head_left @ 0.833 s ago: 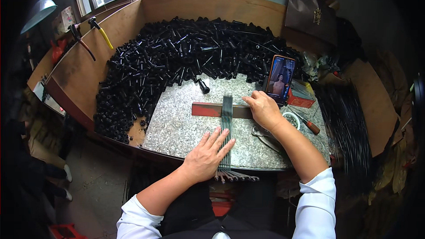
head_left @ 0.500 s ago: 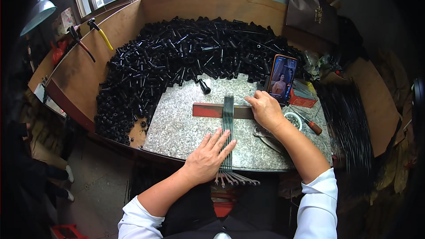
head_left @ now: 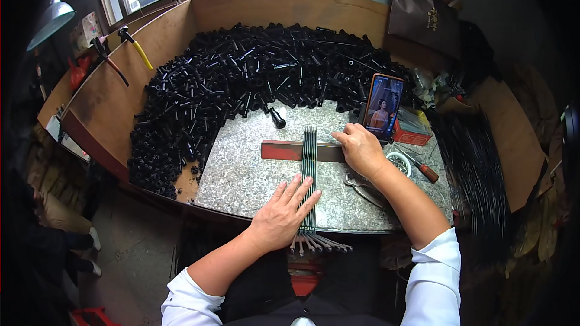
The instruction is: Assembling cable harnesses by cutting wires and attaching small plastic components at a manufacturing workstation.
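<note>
Two bare hands reach across a mottled grey, stone-look worktop (head_left: 235,178), where a row of slim, dark metal rods (head_left: 309,169) lies side by side over a flat, straight bar of red and dark brown (head_left: 281,150). The rods cross the bar near its middle; their far tips show just beyond it, and their grey, knobbed near ends fan out past the worktop's edge on the person's side of the bar. The left hand (head_left: 279,220), on the near side of the bar, lies flat with fingers spread over the rods. The right hand (head_left: 362,150) is curled over the bar's right end, thumb and forefinger close together; whether they pinch anything cannot be told. Below the bar's right end, partly under the right forearm, lies a silver metal hand tool (head_left: 364,191). Farther right of the bar are a round white dish (head_left: 409,166) of small pieces and a screwdriver with an orange-brown handle (head_left: 429,173). Beyond the bar, to its right, leans an orange-edged phone (head_left: 385,105), its screen lit. Directly beyond the bar lies one glossy black tubular piece (head_left: 278,118), before a broad heap of similar black pieces (head_left: 241,66).
</note>
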The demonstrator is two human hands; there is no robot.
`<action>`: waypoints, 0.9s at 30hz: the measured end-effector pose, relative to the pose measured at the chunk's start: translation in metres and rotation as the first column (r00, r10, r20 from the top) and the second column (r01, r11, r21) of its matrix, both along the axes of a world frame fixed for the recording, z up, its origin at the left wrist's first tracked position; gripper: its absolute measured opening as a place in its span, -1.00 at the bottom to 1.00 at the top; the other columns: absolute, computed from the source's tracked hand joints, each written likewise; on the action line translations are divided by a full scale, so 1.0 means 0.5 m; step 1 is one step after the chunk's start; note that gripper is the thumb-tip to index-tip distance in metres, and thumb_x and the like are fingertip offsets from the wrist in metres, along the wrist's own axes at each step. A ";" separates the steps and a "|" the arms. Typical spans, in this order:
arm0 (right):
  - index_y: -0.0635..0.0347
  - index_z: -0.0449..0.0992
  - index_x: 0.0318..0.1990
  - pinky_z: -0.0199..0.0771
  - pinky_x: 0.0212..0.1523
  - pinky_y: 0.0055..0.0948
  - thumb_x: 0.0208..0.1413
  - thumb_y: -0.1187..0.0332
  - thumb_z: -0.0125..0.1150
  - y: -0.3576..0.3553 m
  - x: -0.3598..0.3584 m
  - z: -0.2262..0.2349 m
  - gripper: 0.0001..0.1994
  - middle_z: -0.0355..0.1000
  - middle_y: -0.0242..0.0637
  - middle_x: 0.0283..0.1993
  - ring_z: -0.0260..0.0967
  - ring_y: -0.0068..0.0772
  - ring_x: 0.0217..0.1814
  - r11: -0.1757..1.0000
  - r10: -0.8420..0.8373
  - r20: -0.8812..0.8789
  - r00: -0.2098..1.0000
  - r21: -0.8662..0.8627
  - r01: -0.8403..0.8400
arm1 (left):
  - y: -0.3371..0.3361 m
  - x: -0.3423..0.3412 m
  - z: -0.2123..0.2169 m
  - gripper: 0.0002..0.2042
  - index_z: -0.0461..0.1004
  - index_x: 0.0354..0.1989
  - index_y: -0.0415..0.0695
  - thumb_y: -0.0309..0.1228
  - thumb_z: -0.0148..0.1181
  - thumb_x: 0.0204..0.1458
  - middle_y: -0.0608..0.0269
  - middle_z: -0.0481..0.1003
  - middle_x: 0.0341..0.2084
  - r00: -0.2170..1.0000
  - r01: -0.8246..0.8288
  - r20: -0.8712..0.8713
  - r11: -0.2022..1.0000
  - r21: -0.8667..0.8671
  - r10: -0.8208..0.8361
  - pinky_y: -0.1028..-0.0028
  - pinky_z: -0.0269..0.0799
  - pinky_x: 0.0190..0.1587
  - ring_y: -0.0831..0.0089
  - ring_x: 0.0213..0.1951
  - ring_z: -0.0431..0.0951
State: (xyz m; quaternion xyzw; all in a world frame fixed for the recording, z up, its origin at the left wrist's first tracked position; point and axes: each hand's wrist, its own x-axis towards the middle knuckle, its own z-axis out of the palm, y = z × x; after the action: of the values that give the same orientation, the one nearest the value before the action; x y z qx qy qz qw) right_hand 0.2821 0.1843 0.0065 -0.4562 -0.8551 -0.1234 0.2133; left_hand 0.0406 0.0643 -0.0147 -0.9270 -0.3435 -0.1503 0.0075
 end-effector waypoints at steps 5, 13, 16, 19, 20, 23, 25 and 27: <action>0.12 0.57 -0.15 0.46 -0.15 -0.32 -0.06 0.48 0.06 0.001 -0.010 0.006 -0.71 0.39 -0.22 -0.31 0.38 -0.21 -0.17 1.000 0.012 0.053 0.998 -0.003 -0.012 | 0.000 -0.001 -0.002 -0.39 0.12 0.30 -0.18 -0.46 -0.02 -0.02 -0.18 0.07 0.29 1.000 -0.007 0.007 1.000 -0.003 0.007 0.04 0.00 0.31 -0.09 0.34 0.05; 0.18 0.51 -0.10 0.44 -0.13 -0.40 -0.02 0.43 0.05 0.015 -0.019 0.012 -0.71 0.37 -0.28 -0.26 0.35 -0.30 -0.15 0.988 0.060 0.248 0.967 0.124 -0.093 | 0.001 -0.001 -0.001 -0.38 0.12 0.31 -0.18 -0.44 0.01 -0.03 -0.18 0.07 0.29 1.000 -0.004 0.009 1.000 -0.013 0.004 0.05 0.00 0.32 -0.09 0.33 0.05; 0.15 0.51 -0.09 0.43 -0.14 -0.41 -0.01 0.43 0.04 0.026 -0.018 0.007 -0.70 0.37 -0.28 -0.26 0.34 -0.30 -0.15 0.986 0.089 0.227 0.970 0.118 -0.119 | 0.000 0.000 0.001 -0.35 0.12 0.31 -0.18 -0.37 0.08 -0.04 -0.18 0.07 0.29 1.000 0.002 0.020 1.000 -0.024 -0.002 0.06 -0.01 0.32 -0.09 0.33 0.05; 0.07 0.51 -0.03 0.43 -0.16 -0.38 0.00 0.44 0.06 0.034 -0.018 0.006 -0.67 0.35 -0.29 -0.29 0.33 -0.30 -0.19 0.991 0.104 0.180 0.978 0.064 -0.117 | 0.001 -0.002 0.001 -0.28 0.11 0.31 -0.17 -0.29 0.18 -0.09 -0.18 0.07 0.29 1.000 0.002 0.026 0.999 -0.040 -0.001 0.07 0.00 0.32 -0.09 0.33 0.05; 0.06 0.52 -0.04 0.43 -0.16 -0.37 -0.01 0.47 0.07 0.033 -0.018 0.012 -0.67 0.35 -0.28 -0.29 0.34 -0.28 -0.18 0.991 0.121 0.163 0.979 0.037 -0.128 | 0.001 -0.002 0.002 -0.24 0.11 0.31 -0.17 -0.25 0.23 -0.12 -0.18 0.07 0.29 1.000 0.003 0.022 0.999 -0.038 -0.003 0.07 0.00 0.32 -0.09 0.33 0.05; 0.06 0.53 -0.05 0.43 -0.15 -0.34 -0.04 0.52 0.09 0.034 -0.017 0.021 -0.65 0.36 -0.26 -0.29 0.35 -0.24 -0.17 0.988 0.149 0.102 0.984 -0.048 -0.144 | 0.000 -0.003 0.007 -0.23 0.11 0.30 -0.18 -0.25 0.24 -0.14 -0.18 0.08 0.29 1.000 0.008 0.012 0.999 -0.033 -0.007 0.08 0.00 0.32 -0.09 0.33 0.06; 0.06 0.54 -0.06 0.43 -0.14 -0.32 -0.07 0.56 0.09 0.036 -0.017 0.024 -0.64 0.36 -0.24 -0.29 0.36 -0.22 -0.16 0.983 0.155 0.057 0.986 -0.105 -0.149 | 0.000 -0.004 0.008 -0.22 0.11 0.30 -0.18 -0.25 0.26 -0.15 -0.18 0.08 0.29 1.000 0.011 0.020 0.999 -0.036 -0.010 0.09 0.00 0.32 -0.09 0.33 0.06; 0.07 0.55 -0.06 0.43 -0.13 -0.31 -0.09 0.61 0.07 0.041 -0.018 0.023 -0.61 0.37 -0.22 -0.27 0.36 -0.19 -0.14 0.981 0.160 0.040 0.986 -0.116 -0.154 | 0.001 -0.004 0.007 -0.21 0.12 0.30 -0.18 -0.24 0.27 -0.17 -0.17 0.08 0.29 1.000 0.014 0.027 0.999 -0.039 -0.013 0.10 0.00 0.32 -0.09 0.33 0.06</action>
State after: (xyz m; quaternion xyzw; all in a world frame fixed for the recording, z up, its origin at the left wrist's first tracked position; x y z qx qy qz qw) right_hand 0.2733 0.2046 0.0182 -0.3954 -0.8990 -0.0691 0.1754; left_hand 0.0388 0.0650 -0.0110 -0.9272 -0.3401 -0.1561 -0.0164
